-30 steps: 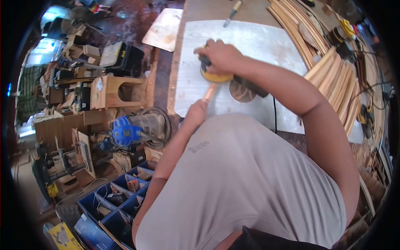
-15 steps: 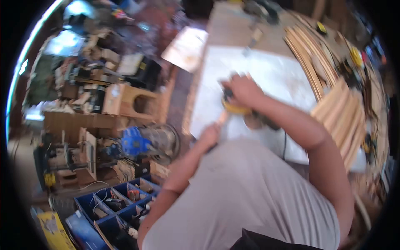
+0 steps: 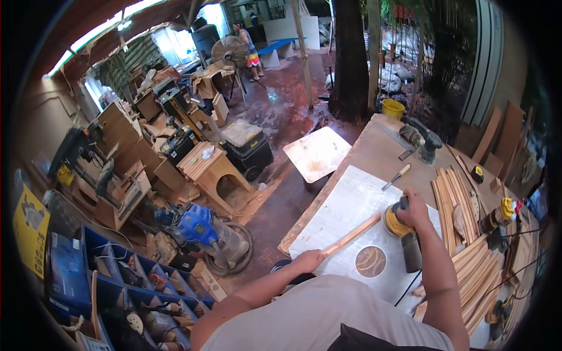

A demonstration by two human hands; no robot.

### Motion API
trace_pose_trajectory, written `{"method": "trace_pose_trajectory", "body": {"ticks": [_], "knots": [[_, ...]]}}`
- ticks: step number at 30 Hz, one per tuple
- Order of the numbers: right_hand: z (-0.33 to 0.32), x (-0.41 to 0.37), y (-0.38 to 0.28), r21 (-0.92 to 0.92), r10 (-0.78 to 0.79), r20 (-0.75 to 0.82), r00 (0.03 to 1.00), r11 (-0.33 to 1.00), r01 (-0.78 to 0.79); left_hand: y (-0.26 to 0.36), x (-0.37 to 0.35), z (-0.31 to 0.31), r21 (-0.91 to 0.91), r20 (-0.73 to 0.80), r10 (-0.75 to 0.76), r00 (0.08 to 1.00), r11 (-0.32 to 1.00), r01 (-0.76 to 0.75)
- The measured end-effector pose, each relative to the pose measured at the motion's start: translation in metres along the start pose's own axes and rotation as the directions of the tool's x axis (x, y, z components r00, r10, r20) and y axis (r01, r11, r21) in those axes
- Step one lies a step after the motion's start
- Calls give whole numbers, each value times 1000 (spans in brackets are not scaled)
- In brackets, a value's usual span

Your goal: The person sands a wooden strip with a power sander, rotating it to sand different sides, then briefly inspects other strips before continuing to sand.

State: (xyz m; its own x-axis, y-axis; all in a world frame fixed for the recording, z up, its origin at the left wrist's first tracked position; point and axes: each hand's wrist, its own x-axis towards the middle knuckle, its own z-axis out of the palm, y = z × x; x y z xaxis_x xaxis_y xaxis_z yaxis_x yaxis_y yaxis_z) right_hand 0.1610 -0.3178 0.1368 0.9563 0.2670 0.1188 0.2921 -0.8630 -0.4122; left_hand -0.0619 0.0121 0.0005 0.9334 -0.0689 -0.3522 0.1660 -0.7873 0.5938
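My left hand [image 3: 309,261] is closed round the near end of a narrow wooden strip [image 3: 353,234], which slants away over a pale flat board [image 3: 319,213]. My right hand [image 3: 414,209] grips the top of a yellow and black power sander [image 3: 396,224] from above. The strip's far end lies right at the sander's left edge. A dark dust canister [image 3: 411,254] hangs off the sander's near side, a black cord trailing below. Between my hands and my body, a round tan disc shape [image 3: 370,261] shows in the board.
A chisel-like tool [image 3: 400,172] lies beyond the sander. Bundled wooden strips [image 3: 462,278] fill the bench's right side, near another sander [image 3: 430,146]. To the left stand a blue shop vacuum [image 3: 199,225] and a compartmented blue box [image 3: 111,269]. A person [image 3: 249,50] stands far back.
The view has tilted up and sharpened, bringing the yard and a person into sight. The sander has shifted away from my left hand, leaving more of the strip visible between them.
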Motion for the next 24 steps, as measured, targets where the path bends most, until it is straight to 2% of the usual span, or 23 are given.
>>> {"method": "trace_pose_trajectory", "body": {"ticks": [1,2,3,4,5,7,8,10,16,20,24], "knots": [[-6,-4,0,-7,-9,2,1000,1000,9,0,-1,1,-15,-12,27,1000,1000,-27],[-13,-8,0,-42,56,57,997,998,-53,1,1,1,-22,-18,23,1000,999,-23],[-14,-11,-1,-77,121,107,987,991,-114,4,2,-4,-77,38,-20,999,997,23],[-11,-15,2,-75,114,110,987,992,-106,8,2,-9,-128,96,-60,994,989,72],[-6,-19,7,-95,127,104,986,989,-117,13,0,-14,-129,89,-65,994,989,76],[1,-24,14,-159,142,117,983,980,-123,25,-3,-25,-302,171,-124,977,938,172],[3,-24,16,-155,136,114,984,981,-117,20,3,-23,-300,164,-126,978,938,171],[-1,-31,9,-154,185,113,976,974,-167,11,10,-18,-273,101,-27,995,960,54],[3,-35,8,-158,174,71,982,974,-161,4,28,-25,-214,65,23,998,977,-8],[8,-37,4,-153,168,9,986,974,-165,6,30,-23,-270,75,-30,997,962,49],[12,-40,-4,-156,150,-6,989,976,-149,10,28,-25,-227,46,-47,998,972,56]]}}
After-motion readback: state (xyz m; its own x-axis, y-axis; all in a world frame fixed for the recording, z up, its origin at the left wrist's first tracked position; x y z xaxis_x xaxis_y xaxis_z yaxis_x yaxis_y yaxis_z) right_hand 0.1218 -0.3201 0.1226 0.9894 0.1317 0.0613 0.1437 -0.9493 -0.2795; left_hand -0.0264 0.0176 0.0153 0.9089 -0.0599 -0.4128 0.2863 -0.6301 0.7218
